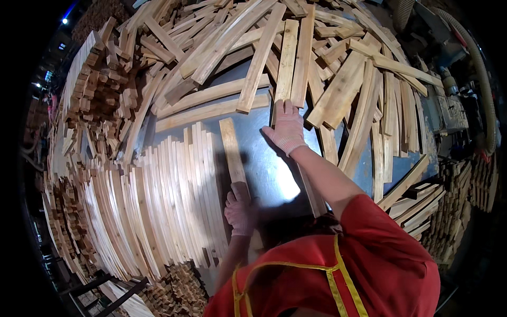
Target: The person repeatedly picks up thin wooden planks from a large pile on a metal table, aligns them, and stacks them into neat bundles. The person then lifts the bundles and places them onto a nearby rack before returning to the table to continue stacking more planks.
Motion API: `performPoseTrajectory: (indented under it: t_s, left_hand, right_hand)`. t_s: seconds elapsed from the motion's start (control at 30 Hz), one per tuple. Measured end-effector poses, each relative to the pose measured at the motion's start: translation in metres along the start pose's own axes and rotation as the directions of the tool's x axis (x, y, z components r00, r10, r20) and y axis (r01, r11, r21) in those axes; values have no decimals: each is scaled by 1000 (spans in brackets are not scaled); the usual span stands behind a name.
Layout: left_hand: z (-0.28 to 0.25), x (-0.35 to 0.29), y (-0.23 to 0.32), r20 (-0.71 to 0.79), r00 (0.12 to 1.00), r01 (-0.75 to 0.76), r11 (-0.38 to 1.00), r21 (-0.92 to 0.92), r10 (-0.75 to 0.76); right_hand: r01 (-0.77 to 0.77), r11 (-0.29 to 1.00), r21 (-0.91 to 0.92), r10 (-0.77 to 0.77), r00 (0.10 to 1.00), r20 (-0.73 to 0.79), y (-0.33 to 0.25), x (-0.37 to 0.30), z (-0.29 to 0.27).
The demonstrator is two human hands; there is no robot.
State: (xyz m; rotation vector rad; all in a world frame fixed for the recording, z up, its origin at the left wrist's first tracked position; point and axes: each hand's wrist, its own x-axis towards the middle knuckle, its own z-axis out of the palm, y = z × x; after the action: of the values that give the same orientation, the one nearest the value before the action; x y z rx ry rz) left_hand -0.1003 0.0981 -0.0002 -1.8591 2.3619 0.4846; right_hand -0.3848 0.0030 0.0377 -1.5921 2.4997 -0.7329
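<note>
My left hand (pixel 241 209), in a pale pinkish work glove, is closed around the near end of a narrow wooden slat (pixel 232 150). The slat points away from me, just right of a long row of slats (pixel 179 185) laid side by side. Farther forward, my gloved right hand (pixel 289 128) rests on the near end of a light wooden board (pixel 287 58). Its fingers are stretched out along the board and the thumb is spread to the left. Beneath both hands lies a shiny metal tabletop (pixel 269 158). Another slat (pixel 312 193) lies partly under my right forearm.
A jumbled heap of boards (pixel 332 95) covers the table's far side and right. Stacked wood with end grain showing (pixel 105 95) stands at the far left. More bundles (pixel 449 216) sit at the right, below a ribbed hose (pixel 483 79). A dark metal frame (pixel 105 296) is at lower left.
</note>
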Motion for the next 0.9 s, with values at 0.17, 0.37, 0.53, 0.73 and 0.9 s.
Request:
performPoseTrajectory:
  t_s: [0.17,0.37,0.53,0.73,0.9]
  left_hand:
    - [-29,14,-8,181,983,70,895,-441,12]
    - [-30,-9,-43,52,952,-51,323,-945,301]
    - [-19,-40,-67,-167,971,-213,941,-265,173]
    - [-12,-36,-85,-406,832,-414,910,0,378]
    - [-5,-47,-79,-324,860,-361,918,163,395]
  right_hand:
    - [-219,969,117,227,972,-56,6,1,13]
    - [-346,754,558,160,921,354,-44,-210,-16]
    - [-623,758,191,226,527,819,-120,-301,-7]
    - [-125,755,644,-529,464,711,-101,-242,59]
    - [33,972,-235,-33,999,0,10,-168,-33]
